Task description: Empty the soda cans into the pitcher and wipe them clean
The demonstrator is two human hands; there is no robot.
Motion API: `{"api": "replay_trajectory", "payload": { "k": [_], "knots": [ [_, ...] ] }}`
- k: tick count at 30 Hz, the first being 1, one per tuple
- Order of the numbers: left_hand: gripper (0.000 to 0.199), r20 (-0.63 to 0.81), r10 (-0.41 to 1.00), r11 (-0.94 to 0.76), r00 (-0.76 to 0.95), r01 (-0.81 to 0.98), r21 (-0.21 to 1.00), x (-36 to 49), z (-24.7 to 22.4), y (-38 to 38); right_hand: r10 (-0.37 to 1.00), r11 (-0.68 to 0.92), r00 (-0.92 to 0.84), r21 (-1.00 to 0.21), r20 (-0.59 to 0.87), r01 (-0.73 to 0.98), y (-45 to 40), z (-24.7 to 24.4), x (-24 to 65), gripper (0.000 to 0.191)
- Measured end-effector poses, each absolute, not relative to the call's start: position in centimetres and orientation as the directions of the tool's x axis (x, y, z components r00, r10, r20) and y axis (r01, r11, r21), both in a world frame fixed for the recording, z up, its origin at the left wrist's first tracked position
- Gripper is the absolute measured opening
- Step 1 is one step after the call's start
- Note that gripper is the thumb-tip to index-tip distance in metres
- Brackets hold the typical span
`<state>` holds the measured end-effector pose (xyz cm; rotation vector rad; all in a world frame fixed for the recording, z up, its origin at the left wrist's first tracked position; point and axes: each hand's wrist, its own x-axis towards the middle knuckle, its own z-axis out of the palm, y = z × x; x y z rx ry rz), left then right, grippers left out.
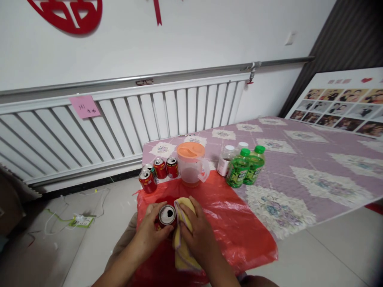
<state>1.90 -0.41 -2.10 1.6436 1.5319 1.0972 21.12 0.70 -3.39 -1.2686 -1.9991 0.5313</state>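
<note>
My left hand (152, 228) is wrapped round a red drink can (167, 215), its opened top facing up toward me. Pressed against the can's right side is a yellow cloth (186, 247) with a purple edge, gripped by my right hand (196, 225). Both hands are over a red plastic sheet (233, 223) that covers the front of the table and my lap. Several other opened cans, among them a red can (147, 181), stand at the table's left end. Next to them is a clear pitcher (190, 167) with an orange lid.
Green-capped bottles (237, 171) and white-capped bottles (224, 161) stand right of the pitcher on a floral tablecloth (281, 207). A white radiator (167, 107) runs behind. A photo board (341, 99) leans at the far right. Cords and a green packet (81, 221) lie on the floor.
</note>
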Motion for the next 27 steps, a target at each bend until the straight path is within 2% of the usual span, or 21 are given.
{"api": "replay_trajectory", "payload": {
  "k": [3, 7, 11, 14, 18, 24, 27],
  "knots": [
    [0.061, 0.136, 0.991, -0.127, 0.013, 0.458, 0.880, 1.5, -2.2, -0.3, 0.897, 0.441, -0.287, -0.650, 0.336, 0.619, 0.7, -3.3, 21.0, 0.048],
    [0.074, 0.068, 0.997, -0.071, 0.021, 0.392, 0.917, 1.1, -2.3, -0.3, 0.926, 0.374, -0.312, -0.652, 0.215, 0.660, 0.8, -2.8, 20.8, 0.049],
    [0.062, 0.039, 0.994, -0.069, 0.098, 0.325, 0.943, 1.0, -1.7, -0.3, 0.935, 0.337, -0.320, -0.649, 0.150, 0.682, 0.8, -2.2, 20.8, 0.048],
    [0.055, 0.040, 0.988, -0.088, 0.152, 0.321, 0.943, 1.0, -0.9, -0.3, 0.932, 0.349, -0.323, -0.651, 0.166, 0.674, 0.8, -2.2, 20.9, 0.049],
    [0.061, 0.004, 0.982, -0.064, 0.188, 0.312, 0.948, 0.9, -0.6, -0.4, 0.917, 0.396, -0.315, -0.648, 0.243, 0.651, 0.9, -2.7, 21.0, 0.052],
    [0.071, 0.026, 0.996, -0.057, 0.089, 0.368, 0.928, 1.4, -1.9, -0.4, 0.913, 0.408, -0.305, -0.647, 0.272, 0.644, 0.9, -2.9, 21.0, 0.051],
    [0.065, 0.101, 0.994, -0.108, 0.039, 0.439, 0.892, 1.6, -2.0, -0.3, 0.926, 0.373, -0.305, -0.659, 0.222, 0.653, 0.9, -2.5, 21.0, 0.053]
  ]
}}
